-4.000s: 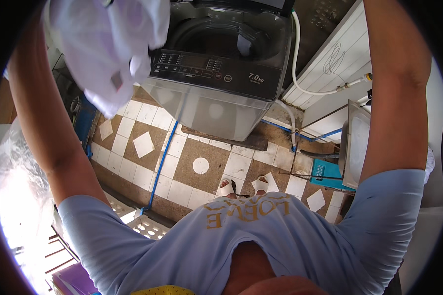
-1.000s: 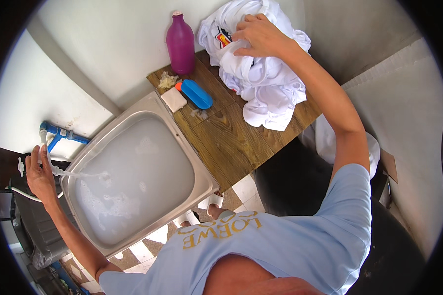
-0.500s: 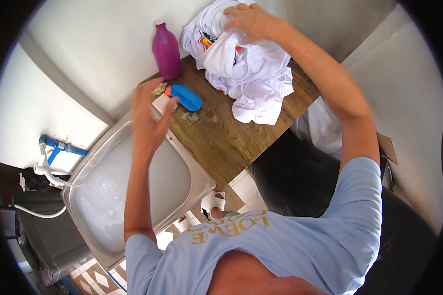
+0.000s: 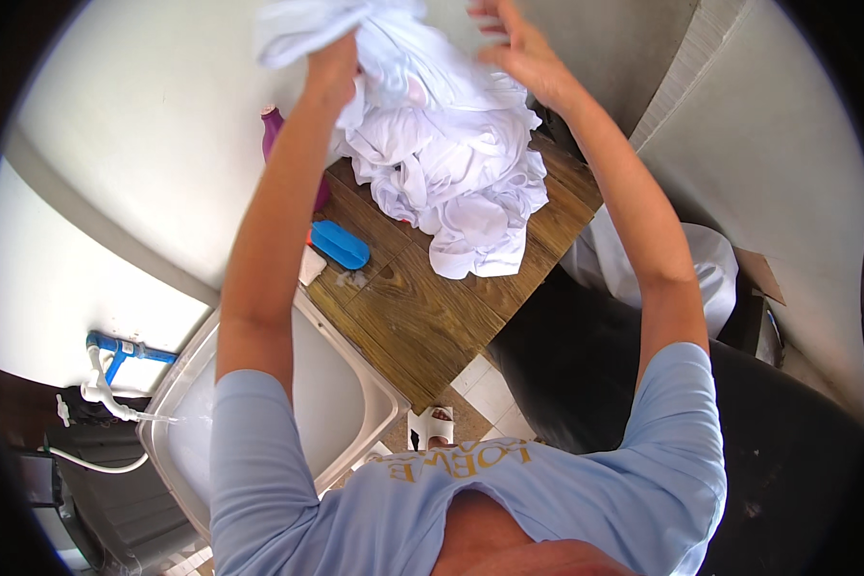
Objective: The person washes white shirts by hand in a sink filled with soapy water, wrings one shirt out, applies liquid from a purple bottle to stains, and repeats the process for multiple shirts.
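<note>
White cloth now aloft, mostly between hands

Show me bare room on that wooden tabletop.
Widest: near corner of the brown wooden tabletop, between the grey metal sink and crumpled white cloth pile. Narrower strip: right of the pile. Crowded: left side, with purple bottle, blue oblong object, off-white block.

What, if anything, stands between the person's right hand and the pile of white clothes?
Nothing visible: the open right hand is close beside the white clothes, though blur hides whether they touch. The left hand holds part of them.
</note>
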{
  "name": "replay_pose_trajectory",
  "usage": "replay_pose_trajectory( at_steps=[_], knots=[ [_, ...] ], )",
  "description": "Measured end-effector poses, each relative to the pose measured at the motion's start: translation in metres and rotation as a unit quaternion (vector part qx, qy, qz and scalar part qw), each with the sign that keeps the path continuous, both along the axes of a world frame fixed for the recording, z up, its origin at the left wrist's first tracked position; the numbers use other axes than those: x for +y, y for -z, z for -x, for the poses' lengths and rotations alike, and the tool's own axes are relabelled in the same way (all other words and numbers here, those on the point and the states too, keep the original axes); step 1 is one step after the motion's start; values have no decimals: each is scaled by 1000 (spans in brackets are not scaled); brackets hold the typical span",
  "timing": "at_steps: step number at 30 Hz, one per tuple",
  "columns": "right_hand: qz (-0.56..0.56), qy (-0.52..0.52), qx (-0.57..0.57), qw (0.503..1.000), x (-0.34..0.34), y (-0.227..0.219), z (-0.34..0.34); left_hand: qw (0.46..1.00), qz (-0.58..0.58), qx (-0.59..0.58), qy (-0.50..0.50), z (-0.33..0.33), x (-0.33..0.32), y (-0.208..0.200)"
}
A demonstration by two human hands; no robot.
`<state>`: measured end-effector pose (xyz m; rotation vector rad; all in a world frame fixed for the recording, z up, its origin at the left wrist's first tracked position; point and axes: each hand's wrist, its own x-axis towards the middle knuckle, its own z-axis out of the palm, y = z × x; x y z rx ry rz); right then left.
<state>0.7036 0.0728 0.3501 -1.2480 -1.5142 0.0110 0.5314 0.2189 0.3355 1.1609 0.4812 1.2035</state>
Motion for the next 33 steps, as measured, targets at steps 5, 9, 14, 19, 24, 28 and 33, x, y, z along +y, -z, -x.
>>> replay_pose_trajectory(
  at_steps=[5, 9, 14, 19, 24, 28, 33],
  knots=[
    [53, 116, 11, 992, 40, 63, -14, 956, -169, -134, 200, 10, 3, -87],
    [99, 133, -9, 986, 81, 51, -38, 940, -185, -143, 247, 4, -5, -139],
    [-51, 8, 280, 959, 78, 33, -77, 913, -296, -160, 230, 32, -3, -155],
    [-133, -65, 213, 966, 24, -7, -53, 918, -293, -175, 204, 56, -14, -166],
    [-75, 81, 124, 986, -107, -30, 38, 900, -250, -225, 278, 79, -57, -173],
    [-56, 98, 108, 988, -193, -16, 111, 872, -180, -232, 391, 84, -109, -172],
    [-86, 237, -32, 967, -296, -30, 190, 830, -143, -156, 516, 81, -224, -151]
  ],
)
